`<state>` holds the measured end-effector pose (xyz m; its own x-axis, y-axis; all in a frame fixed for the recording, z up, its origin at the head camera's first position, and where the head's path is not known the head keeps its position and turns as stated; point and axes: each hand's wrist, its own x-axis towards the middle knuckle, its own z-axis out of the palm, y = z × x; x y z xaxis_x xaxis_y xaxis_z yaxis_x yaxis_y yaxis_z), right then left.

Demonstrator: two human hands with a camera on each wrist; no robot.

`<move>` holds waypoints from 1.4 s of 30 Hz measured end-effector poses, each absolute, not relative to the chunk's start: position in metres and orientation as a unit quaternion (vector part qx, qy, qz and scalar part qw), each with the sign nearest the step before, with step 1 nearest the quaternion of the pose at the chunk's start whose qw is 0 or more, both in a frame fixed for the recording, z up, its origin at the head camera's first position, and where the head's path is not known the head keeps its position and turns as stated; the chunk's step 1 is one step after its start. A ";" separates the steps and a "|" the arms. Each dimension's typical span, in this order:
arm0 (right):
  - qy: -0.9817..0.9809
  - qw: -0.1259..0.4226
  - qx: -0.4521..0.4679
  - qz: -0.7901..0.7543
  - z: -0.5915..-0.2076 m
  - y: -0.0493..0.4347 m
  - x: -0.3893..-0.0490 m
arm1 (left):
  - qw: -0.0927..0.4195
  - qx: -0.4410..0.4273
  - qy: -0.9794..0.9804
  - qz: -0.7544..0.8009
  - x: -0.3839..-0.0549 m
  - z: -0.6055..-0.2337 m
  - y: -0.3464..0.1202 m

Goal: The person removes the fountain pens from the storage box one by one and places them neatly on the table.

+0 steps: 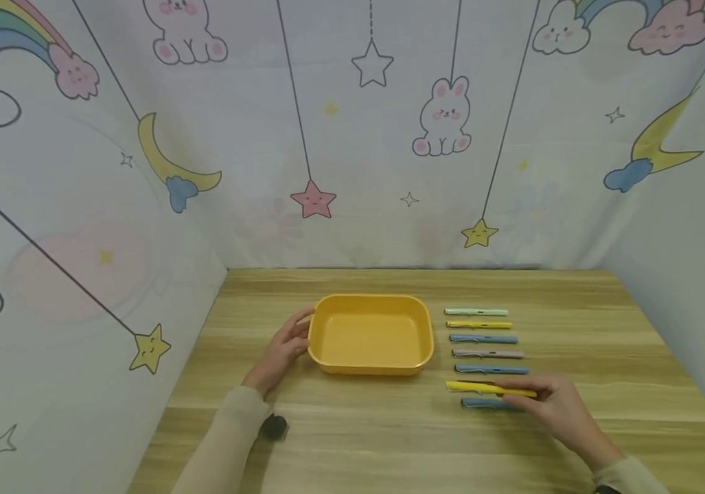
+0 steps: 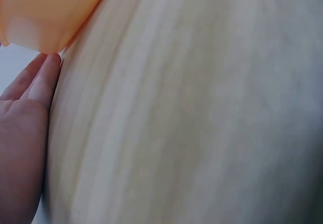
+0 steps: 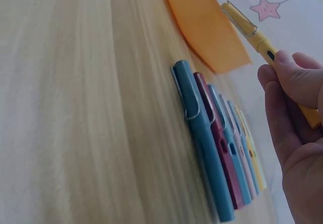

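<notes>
My right hand [image 1: 559, 408] pinches a yellow pen [image 1: 472, 387] between thumb and fingers, its clip end pointing left toward the tray. In the right wrist view the pen is raised above a row of others. Below it lie a dark teal pen [image 3: 203, 141] and a dark red pen [image 3: 217, 135], the red one mostly hidden in the head view. A rectangular yellow tray [image 1: 371, 371] stands at the middle of the table. Against its left side rest the extended fingertips of my left hand [image 1: 279, 353], also visible in the left wrist view below the tray's wall.
Right of the tray, several pens lie parallel: a blue pen [image 1: 491, 370], a mauve pen [image 1: 491, 354], another blue pen [image 1: 484, 339], a yellow pen [image 1: 478, 324] and a pale green pen [image 1: 476, 312]. A patterned cloth [image 1: 377, 158] encloses the wooden table [image 1: 364, 439] behind and at the sides.
</notes>
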<state>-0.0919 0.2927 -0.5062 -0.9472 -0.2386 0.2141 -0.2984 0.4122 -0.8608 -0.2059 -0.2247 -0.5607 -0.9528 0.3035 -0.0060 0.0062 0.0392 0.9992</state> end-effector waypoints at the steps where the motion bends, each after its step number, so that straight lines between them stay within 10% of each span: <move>1: -0.843 0.029 0.156 0.514 -0.508 0.295 -0.090 | 0.108 0.109 0.711 0.686 -0.206 -0.560 -0.224; 42: -0.890 0.117 0.179 0.402 -0.559 0.313 -0.056 | 0.111 0.119 0.700 0.695 -0.207 -0.559 -0.225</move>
